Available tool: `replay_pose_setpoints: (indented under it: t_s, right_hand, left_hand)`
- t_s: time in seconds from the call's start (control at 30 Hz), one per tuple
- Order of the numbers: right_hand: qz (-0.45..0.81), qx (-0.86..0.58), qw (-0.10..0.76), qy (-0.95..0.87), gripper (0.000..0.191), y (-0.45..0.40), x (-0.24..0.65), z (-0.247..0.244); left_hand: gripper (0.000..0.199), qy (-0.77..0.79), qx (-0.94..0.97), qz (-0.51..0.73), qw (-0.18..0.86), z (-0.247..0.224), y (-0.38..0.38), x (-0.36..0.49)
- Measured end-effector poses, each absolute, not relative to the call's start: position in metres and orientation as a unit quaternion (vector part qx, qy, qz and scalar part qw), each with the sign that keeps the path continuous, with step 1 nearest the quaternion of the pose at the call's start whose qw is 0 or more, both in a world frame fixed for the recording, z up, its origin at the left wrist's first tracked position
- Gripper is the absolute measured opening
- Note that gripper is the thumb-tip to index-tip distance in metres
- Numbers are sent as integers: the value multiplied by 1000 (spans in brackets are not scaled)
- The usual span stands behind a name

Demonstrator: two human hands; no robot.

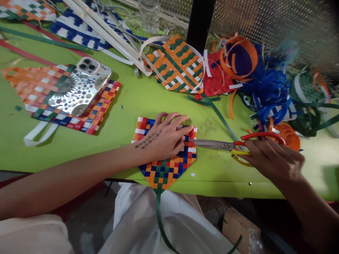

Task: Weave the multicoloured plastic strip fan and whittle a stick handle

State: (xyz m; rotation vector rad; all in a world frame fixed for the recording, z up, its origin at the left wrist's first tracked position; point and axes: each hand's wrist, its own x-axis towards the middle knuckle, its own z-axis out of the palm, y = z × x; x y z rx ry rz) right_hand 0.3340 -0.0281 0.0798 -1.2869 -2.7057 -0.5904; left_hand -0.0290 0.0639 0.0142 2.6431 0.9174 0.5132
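A woven piece of orange, blue, white, red and green strips lies at the table's near edge, its pointed end toward me. From that point a long green strip hangs down over my lap. Across the weave rests my left hand, fingers spread, holding it down against the table. My right hand grips scissors with red and yellow handles. The blades point left and their tips meet the right edge of the weave, near my left fingertips. Whether the tips have a strip between them I cannot make out.
A phone lies on another woven piece at left. An orange and green woven piece sits at the back beside white rods. Blue strips and an orange coil pile up at right on the green table.
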Motion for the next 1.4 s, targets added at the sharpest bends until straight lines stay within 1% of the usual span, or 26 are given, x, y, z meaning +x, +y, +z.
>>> replay_pose_setpoints:
  t_s: [0.07, 0.13, 0.23, 0.37, 0.4, 0.5, 0.57, 0.63, 0.67, 0.7, 0.73, 0.83, 0.9, 1.0, 1.1, 1.27, 1.33, 1.4]
  right_hand:
    - [-184, -437, 36, -880, 24, -27, 338, 75]
    - [-152, -471, 19, -869, 21, -27, 346, 70]
    - [-111, -543, 15, -832, 26, -27, 355, 61]
    - [-181, -628, 109, -749, 33, -13, 344, 58]
    - [-178, -647, 130, -730, 37, -6, 338, 58]
    - [-131, -751, 128, -634, 41, 17, 322, 60]
    - [-63, -791, 96, -601, 47, 29, 314, 64]
    - [-45, -773, 62, -630, 49, 34, 303, 71]
    - [-69, -746, 59, -660, 49, 34, 295, 76]
    - [-99, -720, 80, -682, 44, 34, 284, 80]
    - [-92, -698, 132, -698, 36, 34, 273, 84]
    - [118, -633, 242, -726, 24, 39, 235, 84]
    - [266, -602, 227, -718, 23, 49, 218, 72]
    - [370, -555, 195, -719, 22, 63, 210, 48]
    - [383, -536, 194, -727, 24, 67, 214, 35]
    - [393, -509, 190, -742, 32, 64, 222, 36]
    - [398, -498, 187, -747, 33, 63, 222, 38]
    - [393, -501, 186, -749, 31, 63, 221, 38]
  left_hand:
    - [40, 319, 918, 180, 153, 15, 64, -29]
    - [40, 320, 919, 176, 153, 15, 64, -29]
    - [41, 321, 919, 168, 154, 14, 65, -29]
    - [39, 324, 916, 180, 155, 12, 65, -29]
    - [38, 325, 915, 184, 153, 11, 65, -29]
    - [36, 324, 915, 191, 146, 11, 65, -29]
    - [36, 324, 915, 191, 142, 11, 65, -28]
    - [36, 326, 914, 194, 141, 11, 65, -29]
    - [37, 326, 914, 198, 141, 10, 65, -29]
    - [37, 327, 913, 201, 141, 10, 65, -29]
    - [38, 326, 913, 203, 140, 10, 66, -29]
    - [35, 320, 916, 210, 123, 9, 66, -30]
    - [29, 314, 918, 226, 92, 11, 65, -30]
    - [22, 293, 924, 243, 35, 15, 62, -32]
    - [19, 269, 935, 231, 31, 18, 58, -32]
    - [28, 310, 918, 200, 143, 17, 57, -26]
    - [27, 323, 911, 192, 171, 16, 56, -24]
    - [24, 326, 909, 189, 177, 17, 54, -22]
